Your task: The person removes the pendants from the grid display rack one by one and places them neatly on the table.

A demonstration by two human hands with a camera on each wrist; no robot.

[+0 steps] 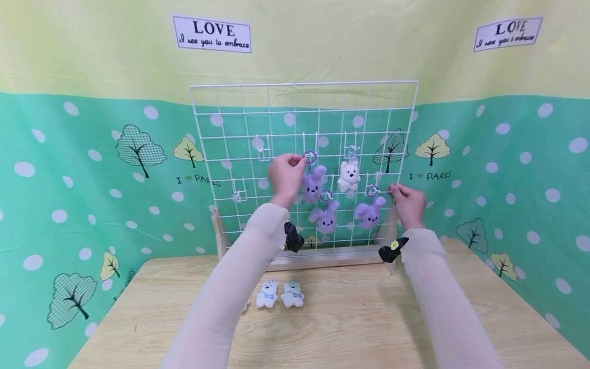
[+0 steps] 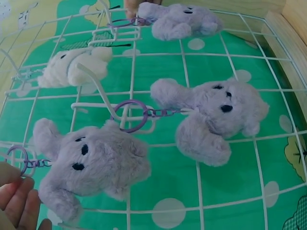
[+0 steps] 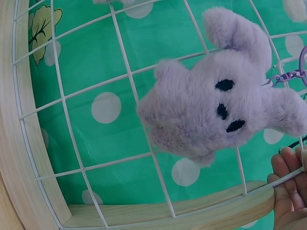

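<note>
My left hand (image 1: 285,177) pinches the purple ring (image 1: 310,157) of a purple plush bunny keychain (image 1: 312,187) at a hook on the white wire grid rack (image 1: 304,83). In the left wrist view, the fingertips touch that ring at the left edge, beside the bunny's fluffy body (image 2: 103,158). My right hand (image 1: 410,202) holds the right side wire of the rack, beside a second hanging purple bunny (image 1: 370,212). Another purple bunny (image 1: 325,218) hangs below the first. At upper right a white plush bear keychain (image 1: 349,176) hangs from its hook.
Two white plush bears (image 1: 267,294) (image 1: 292,294) lie on the wooden table (image 1: 341,318); a third is mostly hidden by my left sleeve. Hooks (image 1: 264,152) on the rack's left side carry no plush. The rack stands in a wooden base (image 1: 322,259) before a patterned cloth.
</note>
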